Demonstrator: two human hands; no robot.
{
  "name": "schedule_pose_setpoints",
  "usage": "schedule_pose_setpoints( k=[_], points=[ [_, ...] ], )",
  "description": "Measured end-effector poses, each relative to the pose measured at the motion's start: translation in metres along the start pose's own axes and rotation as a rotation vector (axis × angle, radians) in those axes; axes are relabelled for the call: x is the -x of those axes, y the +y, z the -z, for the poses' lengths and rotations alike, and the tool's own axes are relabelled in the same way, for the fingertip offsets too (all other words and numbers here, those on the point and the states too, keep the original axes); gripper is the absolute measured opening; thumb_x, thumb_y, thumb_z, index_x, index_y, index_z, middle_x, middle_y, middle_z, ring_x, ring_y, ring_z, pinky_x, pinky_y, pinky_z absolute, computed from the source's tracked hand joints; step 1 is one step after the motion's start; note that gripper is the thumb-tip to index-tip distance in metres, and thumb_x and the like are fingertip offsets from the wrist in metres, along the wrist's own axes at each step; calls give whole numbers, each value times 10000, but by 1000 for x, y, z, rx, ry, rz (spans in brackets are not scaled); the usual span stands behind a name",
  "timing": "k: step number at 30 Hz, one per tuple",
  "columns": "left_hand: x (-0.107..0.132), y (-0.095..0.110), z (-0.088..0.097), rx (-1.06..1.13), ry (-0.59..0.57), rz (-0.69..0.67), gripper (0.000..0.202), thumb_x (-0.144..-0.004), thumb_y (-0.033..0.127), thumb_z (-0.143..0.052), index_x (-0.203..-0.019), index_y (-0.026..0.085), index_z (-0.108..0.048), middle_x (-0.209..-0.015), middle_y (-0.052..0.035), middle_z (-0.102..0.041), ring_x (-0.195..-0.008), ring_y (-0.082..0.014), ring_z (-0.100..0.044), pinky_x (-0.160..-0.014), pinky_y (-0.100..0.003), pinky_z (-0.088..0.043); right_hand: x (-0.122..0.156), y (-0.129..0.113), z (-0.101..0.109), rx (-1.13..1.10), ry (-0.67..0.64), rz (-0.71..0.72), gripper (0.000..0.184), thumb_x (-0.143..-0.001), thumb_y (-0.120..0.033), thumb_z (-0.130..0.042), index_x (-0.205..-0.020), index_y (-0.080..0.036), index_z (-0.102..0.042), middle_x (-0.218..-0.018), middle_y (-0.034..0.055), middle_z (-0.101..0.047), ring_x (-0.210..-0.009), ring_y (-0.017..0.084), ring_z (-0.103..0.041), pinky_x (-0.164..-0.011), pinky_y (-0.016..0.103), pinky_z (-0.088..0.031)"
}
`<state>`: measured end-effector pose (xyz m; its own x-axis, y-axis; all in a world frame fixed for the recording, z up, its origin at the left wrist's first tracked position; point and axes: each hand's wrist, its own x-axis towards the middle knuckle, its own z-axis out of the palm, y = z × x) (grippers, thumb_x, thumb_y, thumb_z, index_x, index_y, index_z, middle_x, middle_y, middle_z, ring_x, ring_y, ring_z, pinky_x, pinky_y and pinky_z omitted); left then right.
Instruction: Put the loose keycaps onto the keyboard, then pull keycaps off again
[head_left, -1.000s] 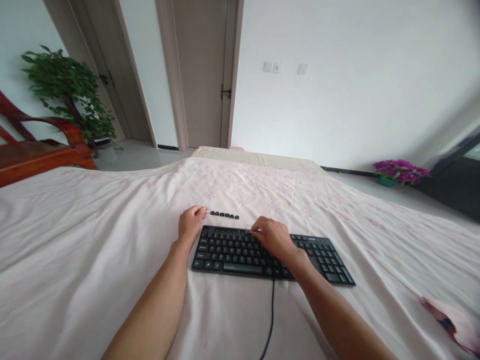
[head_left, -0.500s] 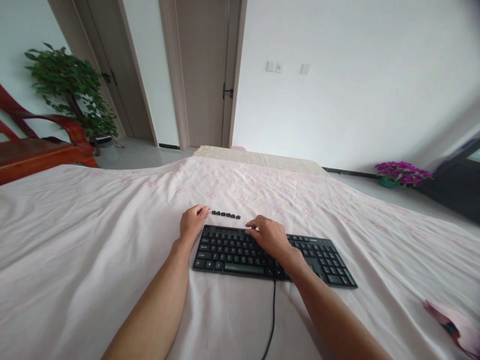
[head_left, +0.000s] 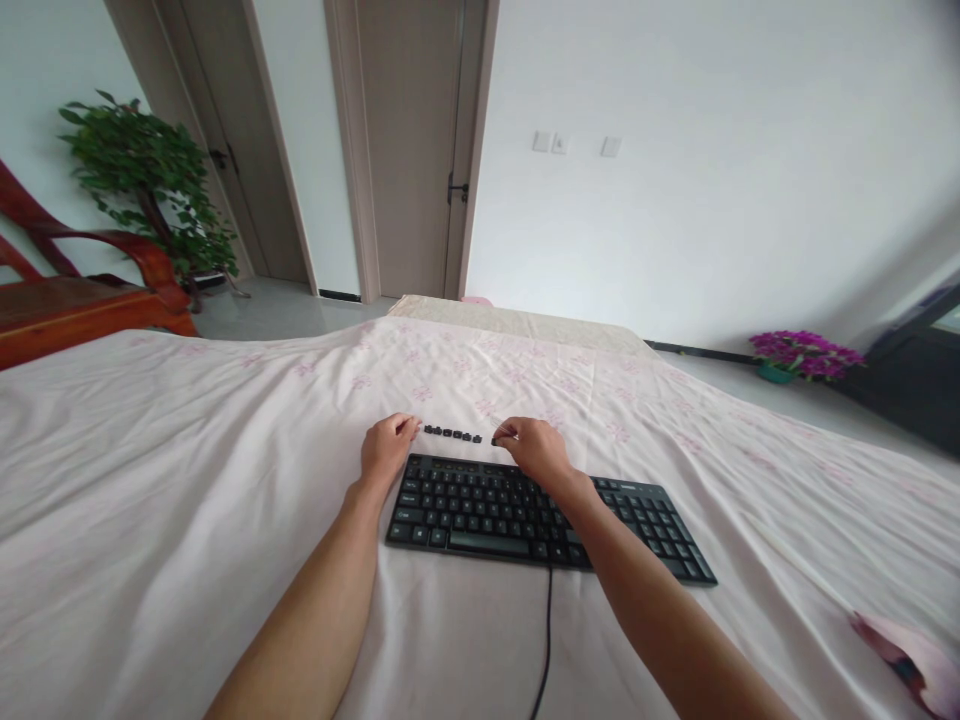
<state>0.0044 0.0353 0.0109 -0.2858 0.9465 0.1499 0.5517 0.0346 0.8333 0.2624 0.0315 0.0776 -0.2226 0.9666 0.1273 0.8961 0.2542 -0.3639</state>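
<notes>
Black keycap [head_left: 494, 442] pinched in the right hand [head_left: 532, 448], fingertips closed, just right of the keycap row [head_left: 452, 434]; contact with cloth unclear. Step looks like adding to the row; calls for a small leftward shift, gentle release. Left hand [head_left: 388, 447] loosely curled by the row's left end, can't tell if holding anything. Keyboard [head_left: 480, 520] edge sits close on the near side; open cloth [head_left: 510, 375] beyond.

The right hand [head_left: 536, 450] covers part of the keyboard [head_left: 472, 510]; its cable [head_left: 550, 620] runs off the bottom edge, and the left edge cuts the wooden chair [head_left: 112, 312].
</notes>
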Motion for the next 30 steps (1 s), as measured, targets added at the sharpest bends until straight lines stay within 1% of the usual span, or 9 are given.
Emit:
schedule_pose_setpoints(
  k=[4,7,13,20,23,26,28,30],
  points=[
    [-1,-2,0,2,6,-12,327,-809,476,-494,-855,241,-716,-848,-23,-737,-812,-189,-652,-719,-247,-441,-23,5,-11,42,-27,-36,155,-806,-281,-588,-871,-281,-729,-848,12,-722,-810,192,-630,-618,254,-355],
    [-1,-3,-1,15,3,-8,328,-813,472,-489,-864,240,-716,-840,-23,-737,-817,-185,-658,-727,-243,-442,-31,8,-19,68,-55,-50,169,-797,-257,-585,-878,-288,-731,-870,10,-723,-839,197,-630,-640,255,-371],
    [-2,-3,-1,6,-1,-2,326,-813,473,-490,-867,243,-715,-849,-19,-738,-825,-183,-656,-736,-239,-443,-32,9,-27,93,-84,-47,202,-804,-252,-572,-922,-302,-728,-908,4,-721,-881,190,-627,-693,254,-398],
    [0,0,0,10,-2,7,328,-813,476,-492,-866,238,-712,-847,-23,-737,-806,-182,-662,-738,-247,-449,-31,10,-28,89,-70,-26,198,-802,-240,-583,-936,-284,-723,-912,11,-721,-883,187,-636,-700,255,-407],
    [1,2,1,21,-7,10,316,-812,461,-495,-862,237,-712,-846,-20,-738,-802,-181,-666,-747,-250,-454,-29,10,-25,69,-56,-11,192,-798,-263,-602,-951,-280,-717,-915,10,-721,-881,188,-637,-686,252,-404],
    [3,3,1,39,-4,2,312,-811,451,-496,-858,228,-709,-862,-23,-739,-797,-177,-670,-754,-249,-460,-24,10,-17,41,-17,-5,193,-835,-351,-585,-934,-250,-716,-896,27,-718,-862,189,-637,-676,247,-400],
    [4,4,2,46,-2,-1,314,-812,450,-494,-856,223,-707,-856,-23,-738,-796,-177,-672,-751,-247,-464,-19,10,-6,16,37,-2,279,-877,-416,-524,-875,-213,-716,-851,51,-714,-817,196,-637,-668,252,-400],
    [5,5,3,36,-3,-3,319,-815,449,-489,-864,221,-707,-843,-21,-737,-808,-179,-672,-755,-248,-465,-12,13,10,-52,96,12,392,-923,-448,-431,-820,-190,-708,-826,65,-710,-789,197,-635,-681,258,-406]
  ],
)
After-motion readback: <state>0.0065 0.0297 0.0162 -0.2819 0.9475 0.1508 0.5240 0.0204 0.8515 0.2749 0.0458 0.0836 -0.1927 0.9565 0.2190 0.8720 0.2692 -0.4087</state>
